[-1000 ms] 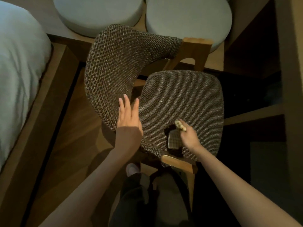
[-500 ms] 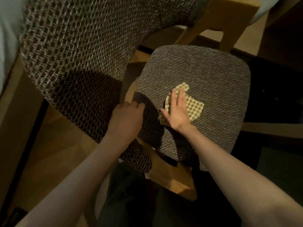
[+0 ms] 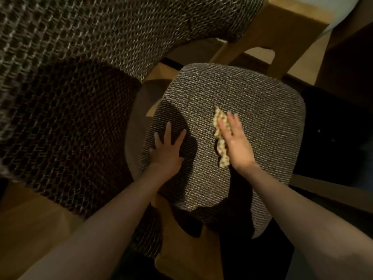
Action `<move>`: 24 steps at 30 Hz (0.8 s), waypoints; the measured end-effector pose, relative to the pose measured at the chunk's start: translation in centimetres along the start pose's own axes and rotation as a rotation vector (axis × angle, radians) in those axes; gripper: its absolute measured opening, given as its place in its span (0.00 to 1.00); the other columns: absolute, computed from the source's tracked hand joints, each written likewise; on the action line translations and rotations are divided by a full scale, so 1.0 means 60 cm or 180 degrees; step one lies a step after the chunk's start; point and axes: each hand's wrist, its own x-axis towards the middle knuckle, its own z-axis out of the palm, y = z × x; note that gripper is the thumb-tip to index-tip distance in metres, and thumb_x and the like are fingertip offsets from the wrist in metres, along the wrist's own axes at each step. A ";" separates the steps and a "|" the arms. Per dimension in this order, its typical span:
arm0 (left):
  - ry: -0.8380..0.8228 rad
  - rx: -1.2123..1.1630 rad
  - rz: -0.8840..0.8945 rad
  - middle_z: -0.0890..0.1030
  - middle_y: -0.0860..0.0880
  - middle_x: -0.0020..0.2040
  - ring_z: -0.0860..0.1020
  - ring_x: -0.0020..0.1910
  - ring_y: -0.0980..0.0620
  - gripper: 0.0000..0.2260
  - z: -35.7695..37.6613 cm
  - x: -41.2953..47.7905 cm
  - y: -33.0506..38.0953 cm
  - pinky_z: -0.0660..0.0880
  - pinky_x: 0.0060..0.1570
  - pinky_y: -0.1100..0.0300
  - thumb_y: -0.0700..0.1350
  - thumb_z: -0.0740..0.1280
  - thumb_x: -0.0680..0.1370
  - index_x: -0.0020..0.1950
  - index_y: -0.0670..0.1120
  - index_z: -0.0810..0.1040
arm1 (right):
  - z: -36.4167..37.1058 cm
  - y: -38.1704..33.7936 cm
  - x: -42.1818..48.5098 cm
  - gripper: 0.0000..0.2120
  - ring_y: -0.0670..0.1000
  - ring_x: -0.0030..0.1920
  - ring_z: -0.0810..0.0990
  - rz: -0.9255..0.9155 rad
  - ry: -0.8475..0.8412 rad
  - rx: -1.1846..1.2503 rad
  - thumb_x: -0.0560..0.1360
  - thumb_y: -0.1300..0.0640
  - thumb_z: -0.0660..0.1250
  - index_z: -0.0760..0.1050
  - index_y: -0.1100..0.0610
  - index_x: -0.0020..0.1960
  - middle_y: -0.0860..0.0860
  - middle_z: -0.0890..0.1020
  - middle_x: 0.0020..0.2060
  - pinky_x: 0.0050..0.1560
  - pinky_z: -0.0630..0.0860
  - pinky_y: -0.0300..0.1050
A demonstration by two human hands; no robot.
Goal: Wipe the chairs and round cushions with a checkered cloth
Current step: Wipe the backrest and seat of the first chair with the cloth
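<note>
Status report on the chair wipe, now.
Left hand flat on the chair seat, fingers spread, empty. Right hand open, pressing the checkered cloth onto the seat. Nothing in the way.

bare chair seat [image 3: 252, 102] open right of both hands, woven backrest [image 3: 84, 63] looming close along its left

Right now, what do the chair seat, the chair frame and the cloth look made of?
Chair seat: coarse woven upholstery, grey-brown, matte; the weave grid shows plainly.
Chair frame: looks like light wood, smooth, satin at most; grain too blurred to confirm.
Checkered cloth: thin soft fabric, cream and green-brown check, bunched under the right hand.
</note>
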 end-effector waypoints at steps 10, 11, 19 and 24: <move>0.0209 -0.0644 -0.0205 0.27 0.50 0.74 0.36 0.74 0.37 0.49 -0.002 0.045 -0.033 0.54 0.68 0.33 0.59 0.71 0.70 0.73 0.63 0.34 | 0.070 -0.038 -0.028 0.27 0.55 0.72 0.61 -0.0913 0.0373 -0.0025 0.80 0.56 0.60 0.54 0.59 0.76 0.56 0.58 0.74 0.72 0.62 0.56; 0.0201 -0.0665 -0.0211 0.27 0.50 0.73 0.36 0.74 0.37 0.49 -0.004 0.045 -0.032 0.54 0.68 0.33 0.59 0.71 0.70 0.73 0.63 0.35 | 0.071 -0.028 -0.032 0.30 0.56 0.71 0.62 -0.1106 0.0356 -0.0181 0.78 0.61 0.63 0.54 0.60 0.76 0.55 0.58 0.74 0.71 0.64 0.57; 0.0189 -0.0521 -0.0259 0.30 0.49 0.75 0.42 0.75 0.35 0.45 -0.021 0.050 -0.032 0.57 0.71 0.41 0.54 0.70 0.74 0.74 0.63 0.36 | 0.004 -0.003 0.105 0.30 0.55 0.57 0.61 0.0191 0.1032 -0.0242 0.78 0.65 0.58 0.52 0.57 0.77 0.58 0.59 0.73 0.59 0.66 0.50; 0.0241 -0.0746 -0.0537 0.36 0.43 0.76 0.52 0.74 0.36 0.51 -0.025 0.060 -0.046 0.63 0.69 0.43 0.53 0.73 0.71 0.74 0.60 0.33 | 0.035 -0.077 0.161 0.27 0.48 0.53 0.61 0.0085 0.1065 -0.0197 0.80 0.62 0.59 0.55 0.52 0.76 0.55 0.66 0.68 0.51 0.62 0.42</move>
